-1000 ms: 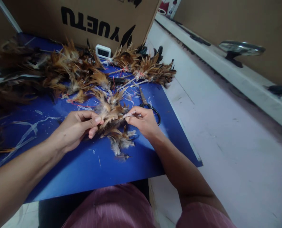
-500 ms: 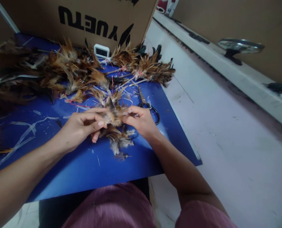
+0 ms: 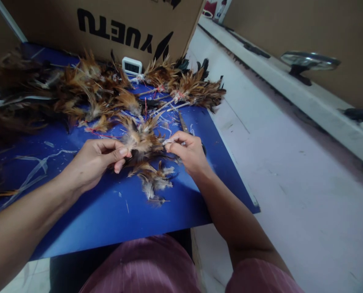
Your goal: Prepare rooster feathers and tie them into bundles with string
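Observation:
In the head view, my left hand (image 3: 103, 162) pinches a tuft of brown and cream feathers (image 3: 141, 141) at its left side, thumb against forefinger. To the right, my right hand (image 3: 190, 154) has thumb and forefinger pressed together on a small whitish wisp (image 3: 168, 141); whether it is feather fluff or plastic strip I cannot tell. Just below the tuft, loose brown and grey feathers (image 3: 153, 179) lie on the blue tabletop (image 3: 175, 211). Scissors (image 3: 183, 123) rest beyond my right hand, which hides most of their handles.
Large piles of brown feathers (image 3: 89, 87) spread over the left and back. Finished-looking feather bunches on sticks (image 3: 196, 87) lie at back right. A small white digital clock (image 3: 132, 66) stands before a cardboard box (image 3: 62, 36). Clear plastic strips (image 3: 42, 163) lie at left.
My hands have moved apart: the left slightly leftward, the right slightly rightward. The blurred tuft between them now looks fuller and clearer, and a whitish wisp shows at my right fingertips.

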`<state>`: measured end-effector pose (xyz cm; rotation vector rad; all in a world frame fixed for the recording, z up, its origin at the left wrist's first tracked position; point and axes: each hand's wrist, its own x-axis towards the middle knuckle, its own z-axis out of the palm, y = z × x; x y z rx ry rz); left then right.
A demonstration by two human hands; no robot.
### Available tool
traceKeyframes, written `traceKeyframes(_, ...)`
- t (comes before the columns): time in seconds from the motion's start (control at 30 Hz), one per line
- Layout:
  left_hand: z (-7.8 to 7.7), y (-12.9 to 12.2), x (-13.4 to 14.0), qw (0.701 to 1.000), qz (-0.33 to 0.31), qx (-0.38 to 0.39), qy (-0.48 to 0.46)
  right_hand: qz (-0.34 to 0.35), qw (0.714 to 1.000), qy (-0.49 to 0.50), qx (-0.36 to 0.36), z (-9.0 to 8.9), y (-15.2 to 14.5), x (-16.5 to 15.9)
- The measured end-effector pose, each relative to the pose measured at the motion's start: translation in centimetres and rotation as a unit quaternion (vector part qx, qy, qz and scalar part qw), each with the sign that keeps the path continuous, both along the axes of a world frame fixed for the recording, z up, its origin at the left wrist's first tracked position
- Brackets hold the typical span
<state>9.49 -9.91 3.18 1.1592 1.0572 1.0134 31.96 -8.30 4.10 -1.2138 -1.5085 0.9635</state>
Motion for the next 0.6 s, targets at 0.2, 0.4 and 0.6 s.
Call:
traceKeyframes(0.2,-0.3,0.3,-0.1,0.997,0.067,0.028,-0.023,-0.024,1.0,-0.001,-0.01,-0.1,0.5,0.8)
traceKeyframes(0.4,-0.2,-0.4,0.3,0.998,-0.003,0.054,0.011,0.032,0.999,-0.014,-0.005,0.0,0.0,0.0)
traceKeyframes(0.6,-0.5,-0.7,0.8,0.996,-0.084,-0.016,0.025,0.096,0.995,-0.016,-0.02,-0.1,-0.7,-1.3)
